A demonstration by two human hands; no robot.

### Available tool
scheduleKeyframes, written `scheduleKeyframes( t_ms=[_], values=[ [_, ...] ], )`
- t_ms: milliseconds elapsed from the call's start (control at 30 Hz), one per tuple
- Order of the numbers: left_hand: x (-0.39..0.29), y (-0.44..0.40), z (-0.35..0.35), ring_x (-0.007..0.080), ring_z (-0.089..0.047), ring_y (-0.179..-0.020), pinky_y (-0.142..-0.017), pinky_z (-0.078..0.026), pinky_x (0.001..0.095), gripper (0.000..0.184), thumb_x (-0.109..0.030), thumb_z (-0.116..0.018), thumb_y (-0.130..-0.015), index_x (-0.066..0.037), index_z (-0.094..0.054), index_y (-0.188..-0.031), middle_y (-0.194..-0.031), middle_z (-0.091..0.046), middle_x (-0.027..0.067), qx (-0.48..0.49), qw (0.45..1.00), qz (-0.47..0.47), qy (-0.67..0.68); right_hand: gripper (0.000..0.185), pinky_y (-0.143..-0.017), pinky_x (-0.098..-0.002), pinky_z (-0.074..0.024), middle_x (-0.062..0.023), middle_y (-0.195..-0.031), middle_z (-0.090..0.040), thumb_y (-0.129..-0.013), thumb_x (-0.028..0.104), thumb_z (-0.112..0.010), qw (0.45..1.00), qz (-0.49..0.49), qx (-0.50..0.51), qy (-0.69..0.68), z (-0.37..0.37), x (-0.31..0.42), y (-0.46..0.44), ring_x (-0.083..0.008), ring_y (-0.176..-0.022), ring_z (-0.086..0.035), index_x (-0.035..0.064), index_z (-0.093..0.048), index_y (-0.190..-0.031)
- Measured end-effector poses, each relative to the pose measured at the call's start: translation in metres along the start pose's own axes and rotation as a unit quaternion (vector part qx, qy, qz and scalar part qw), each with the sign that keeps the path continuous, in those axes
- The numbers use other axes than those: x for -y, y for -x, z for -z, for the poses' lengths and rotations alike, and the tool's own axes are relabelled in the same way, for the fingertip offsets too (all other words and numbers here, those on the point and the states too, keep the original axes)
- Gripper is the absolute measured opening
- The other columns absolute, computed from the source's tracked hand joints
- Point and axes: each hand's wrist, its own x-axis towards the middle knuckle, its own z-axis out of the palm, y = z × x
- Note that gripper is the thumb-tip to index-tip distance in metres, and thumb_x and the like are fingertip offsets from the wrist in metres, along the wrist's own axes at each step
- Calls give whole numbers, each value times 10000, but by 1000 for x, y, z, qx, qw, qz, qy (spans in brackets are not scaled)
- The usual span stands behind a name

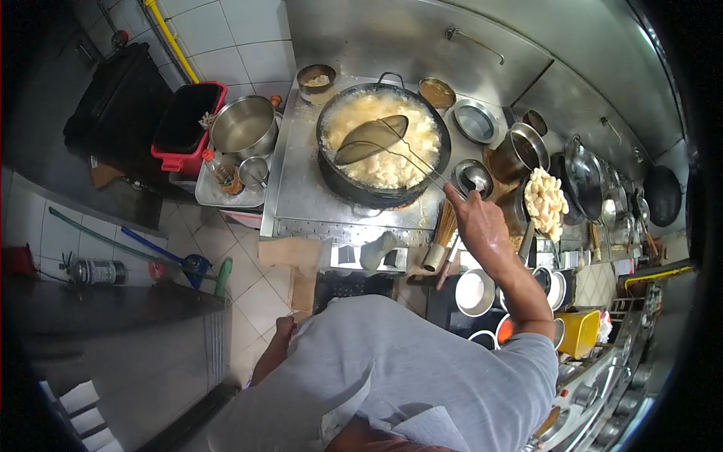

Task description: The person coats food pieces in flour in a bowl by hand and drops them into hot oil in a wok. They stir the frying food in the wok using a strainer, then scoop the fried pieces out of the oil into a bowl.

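Note:
A large black wok (329,167) on the steel stove is filled with bubbling oil and pale frying pieces (388,169). My right hand (476,218) is closed round the long handle of a wire-mesh strainer (373,142), whose round head lies over the left and middle part of the wok. Down at my left side, away from the stove, is my left hand (285,325); its fingers look curled, but whether they hold anything is hidden. Right of my right hand, a strainer heaped with pale pieces (545,203) rests over a pot.
Small bowls (437,93) and a metal basin (476,122) stand behind and right of the wok. Left of the stove are a steel pot (244,128), a bottle (222,172) and a red bin (173,160). White containers (474,292) sit near my right elbow.

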Motion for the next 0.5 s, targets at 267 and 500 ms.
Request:
scheduleKeyframes(
  t_ms=[267,500],
  values=[
    [-13,1,-4,260,-587,-509,-414,-442,388,211,-126,-578,-840,76,-609,-789,-677,-624,184,10,998,53,25,549,-660,-476,-536,-240,-799,-642,-840,-1,-477,992,-28,-75,-98,-21,-22,13,-391,-731,-668,126,-502,-1373],
    [-11,11,-2,267,-605,-536,-433,-467,392,216,-126,-567,-835,81,-607,-787,-690,-632,198,20,997,68,0,528,-647,-477,-498,-251,-675,-604,-815,-14,-478,980,-69,-31,-184,30,-48,75,-377,-639,-643,134,-597,-1309]
  ],
)
